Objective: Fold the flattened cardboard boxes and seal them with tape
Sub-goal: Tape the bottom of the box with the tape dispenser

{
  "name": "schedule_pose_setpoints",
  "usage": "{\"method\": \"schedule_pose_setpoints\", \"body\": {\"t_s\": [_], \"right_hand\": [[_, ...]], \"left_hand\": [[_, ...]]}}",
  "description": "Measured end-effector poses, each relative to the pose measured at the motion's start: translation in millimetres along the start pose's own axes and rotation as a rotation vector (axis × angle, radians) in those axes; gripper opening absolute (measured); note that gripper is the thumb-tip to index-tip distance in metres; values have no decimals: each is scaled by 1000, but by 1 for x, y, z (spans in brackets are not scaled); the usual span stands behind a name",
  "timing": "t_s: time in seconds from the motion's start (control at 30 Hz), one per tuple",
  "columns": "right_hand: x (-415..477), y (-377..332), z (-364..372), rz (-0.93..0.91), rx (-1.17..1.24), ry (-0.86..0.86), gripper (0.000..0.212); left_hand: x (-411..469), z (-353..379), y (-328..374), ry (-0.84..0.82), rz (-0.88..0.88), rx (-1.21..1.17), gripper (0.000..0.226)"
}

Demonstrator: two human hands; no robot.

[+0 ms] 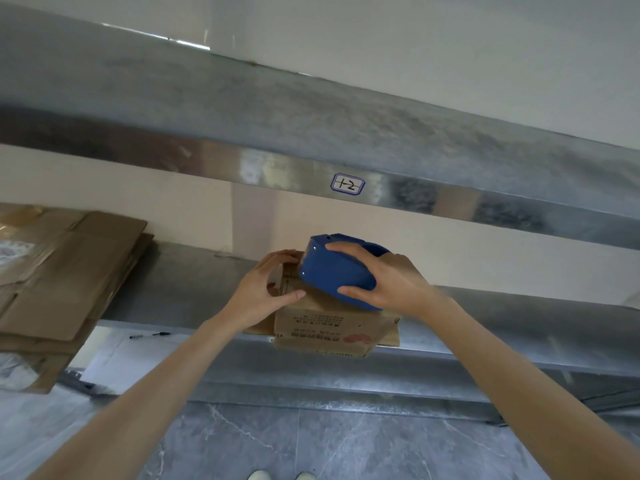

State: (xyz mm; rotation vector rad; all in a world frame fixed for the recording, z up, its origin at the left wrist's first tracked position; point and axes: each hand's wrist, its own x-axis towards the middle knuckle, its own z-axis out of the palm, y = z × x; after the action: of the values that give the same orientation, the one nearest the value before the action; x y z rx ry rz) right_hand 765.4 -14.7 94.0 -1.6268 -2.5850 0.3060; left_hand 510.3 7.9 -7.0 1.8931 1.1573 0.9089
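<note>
A small brown box (332, 327) stands on the front edge of a metal shelf (180, 282), its near side hanging a little over the lip, printed face toward the person. On its top sits a blue tape dispenser (332, 271), and the right hand (391, 282) is wrapped over it, fingers across the far side and thumb clamped against the near side. The left hand (263, 289) grips the box's far-left corner, fingers hooked over the far edge just beside the dispenser's nose and thumb laid on the top panel, so the box is braced from the left while the tool is held from the right. What matters for the next stroke is the line of the dispenser: its long axis runs from the far left, where the nose meets the left fingers, down toward the near right, where the right wrist is. The untaped run of the top appears to lie on that near-right side, so the pull would likely come back toward the body, away from the bracing hand; whether tape is already stuck down under the nose is hidden. Flattened boxes (69, 265) wait in a stack on the shelf, well apart to the left.
</note>
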Motion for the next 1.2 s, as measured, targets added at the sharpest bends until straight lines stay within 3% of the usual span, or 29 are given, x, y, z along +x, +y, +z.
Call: {"method": "schedule_pose_setpoints", "body": {"t_s": [0.3, 0.43, 0.6, 0.9, 1.07, 1.2], "right_hand": [[-10, 4, 0, -94, -34, 71, 70], [-5, 5, -8, -90, -49, 72, 70], [-4, 6, -13, -112, -53, 71, 72], [-15, -2, -13, -202, -55, 85, 70], [-22, -2, -14, -178, -73, 65, 69], [-27, -3, -13, -167, -59, 62, 69]], "left_hand": [[8, -21, 13, -53, -75, 51, 60], [20, -31, 28, -66, -61, -12, 48], [34, -41, 43, -56, -76, -133, 49], [43, -32, 57, -239, -60, -191, 52], [42, -25, 58, -214, -34, -190, 40], [40, -19, 59, -172, -15, -143, 50]]}}
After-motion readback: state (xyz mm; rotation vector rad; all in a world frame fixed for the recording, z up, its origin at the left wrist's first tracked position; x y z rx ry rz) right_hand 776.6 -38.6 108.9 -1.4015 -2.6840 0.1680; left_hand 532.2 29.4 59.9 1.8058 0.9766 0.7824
